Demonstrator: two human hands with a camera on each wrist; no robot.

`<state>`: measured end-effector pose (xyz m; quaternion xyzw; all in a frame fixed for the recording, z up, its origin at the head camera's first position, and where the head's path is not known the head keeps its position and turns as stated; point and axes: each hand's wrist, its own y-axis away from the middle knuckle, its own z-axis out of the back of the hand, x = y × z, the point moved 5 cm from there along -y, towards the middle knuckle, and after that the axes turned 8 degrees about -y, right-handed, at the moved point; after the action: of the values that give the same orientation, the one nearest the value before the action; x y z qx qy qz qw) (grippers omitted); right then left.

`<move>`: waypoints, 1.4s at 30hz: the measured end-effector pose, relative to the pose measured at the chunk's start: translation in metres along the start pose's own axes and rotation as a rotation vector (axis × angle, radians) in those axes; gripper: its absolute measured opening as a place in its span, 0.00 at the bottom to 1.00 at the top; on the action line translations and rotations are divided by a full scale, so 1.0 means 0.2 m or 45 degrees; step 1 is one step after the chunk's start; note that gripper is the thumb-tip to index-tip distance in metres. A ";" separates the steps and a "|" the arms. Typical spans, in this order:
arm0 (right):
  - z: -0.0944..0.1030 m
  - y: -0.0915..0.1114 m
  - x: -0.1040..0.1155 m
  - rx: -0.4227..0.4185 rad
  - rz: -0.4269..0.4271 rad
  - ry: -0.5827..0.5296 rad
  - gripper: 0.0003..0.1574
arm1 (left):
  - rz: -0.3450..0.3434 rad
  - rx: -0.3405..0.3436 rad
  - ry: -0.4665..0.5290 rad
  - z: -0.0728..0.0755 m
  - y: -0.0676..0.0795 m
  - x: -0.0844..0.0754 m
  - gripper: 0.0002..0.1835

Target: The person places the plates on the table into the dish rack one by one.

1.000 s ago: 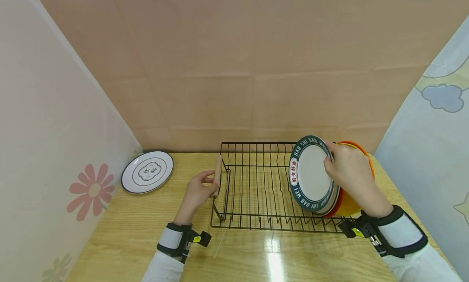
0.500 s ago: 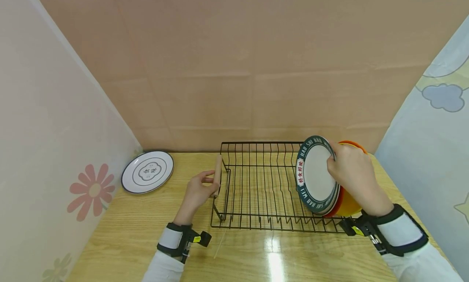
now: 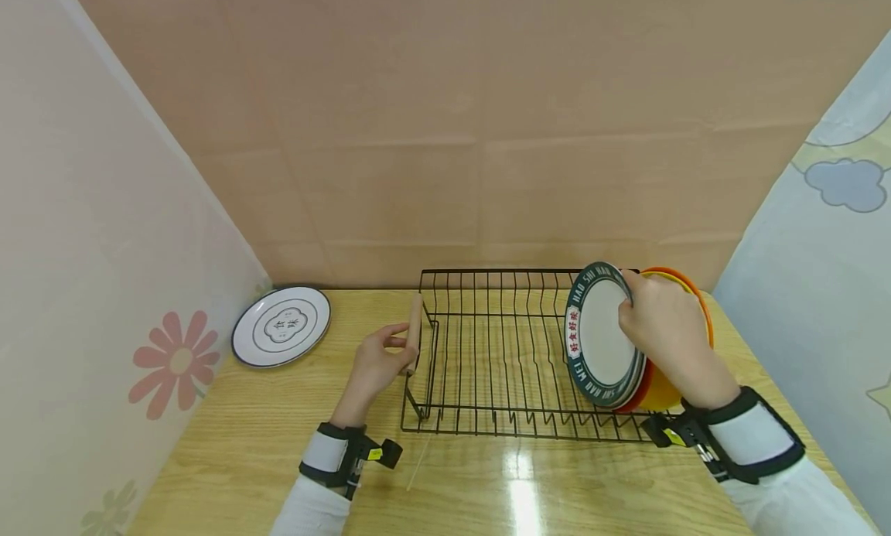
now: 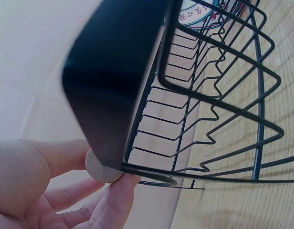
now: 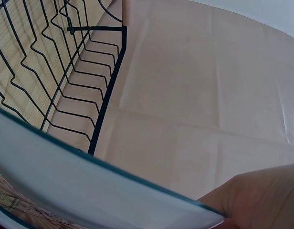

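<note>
A black wire dish rack (image 3: 501,407) stands on the table, its wooden end handle (image 3: 414,335) pinched between the thumb and fingers of my left hand (image 3: 378,362). That wooden bar's round end shows between the fingers in the left wrist view. At the rack's right part, my right hand (image 3: 670,331) grips the upper right rim of a white plate (image 3: 604,333) with a dark green lettered border. The plate leans on edge among the wires. Behind it, red, yellow and orange plates (image 3: 661,397) stand on edge, partly hidden by the right hand.
A white plate with a dark rim (image 3: 281,327) lies at the table's back left. Patterned walls rise at left and right, and a plain tan backdrop (image 3: 445,134) stands close behind the rack. The wooden table (image 3: 278,459) extends in front.
The green-bordered plate has moved right, closer to the other plates, and turned more edge-on with my right hand on it. My left hand has stayed at the rack's handle.
</note>
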<state>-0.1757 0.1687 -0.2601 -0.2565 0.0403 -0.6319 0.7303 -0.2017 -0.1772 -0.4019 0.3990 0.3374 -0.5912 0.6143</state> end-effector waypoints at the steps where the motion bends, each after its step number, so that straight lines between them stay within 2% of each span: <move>1: 0.00 0.00 0.00 0.006 -0.008 -0.007 0.25 | -0.001 0.000 0.001 0.00 0.00 0.00 0.24; 19: -0.08 0.01 -0.01 0.102 -0.099 -0.021 0.24 | 0.003 0.000 -0.006 0.00 0.00 0.00 0.24; 31: -0.10 0.02 -0.01 0.064 -0.105 -0.010 0.20 | 0.006 0.004 0.002 0.00 0.00 0.00 0.24; 38: -0.13 0.03 -0.01 -0.004 -0.064 0.003 0.19 | 0.001 0.004 0.005 0.00 0.00 0.01 0.24; 42: -0.14 0.03 -0.01 -0.010 -0.057 0.027 0.19 | 0.012 0.006 0.016 0.00 0.00 0.02 0.25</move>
<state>-0.1813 0.1616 -0.2867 -0.2533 0.0448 -0.6505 0.7146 -0.2020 -0.1792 -0.4057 0.4058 0.3381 -0.5866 0.6139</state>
